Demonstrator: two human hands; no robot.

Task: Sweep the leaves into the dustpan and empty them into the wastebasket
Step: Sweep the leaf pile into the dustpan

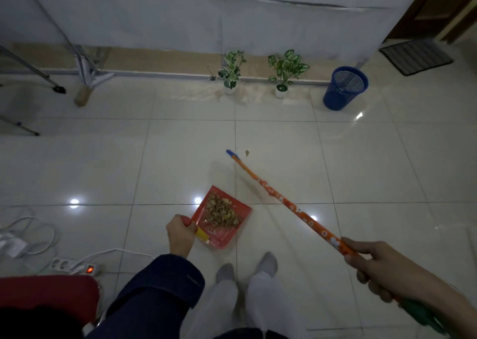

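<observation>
My left hand [180, 233] grips dustpan [223, 218] handle; leaves [220, 211] light, loose—keep level. Right hand [382, 266] clenches broom [291, 204] stick.

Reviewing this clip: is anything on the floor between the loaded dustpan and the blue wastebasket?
Nothing visible blocks the way. The dustpan, held by the left hand, has open tile between it and the wastebasket. Only the broom handle, held by the right hand, crosses that line.

Left hand [180, 235], arm in dark sleeve [160, 287], grips the dustpan [222, 220] handle; right hand [376, 264], right of the dustpan, grips the broomstick [284, 202].
</observation>
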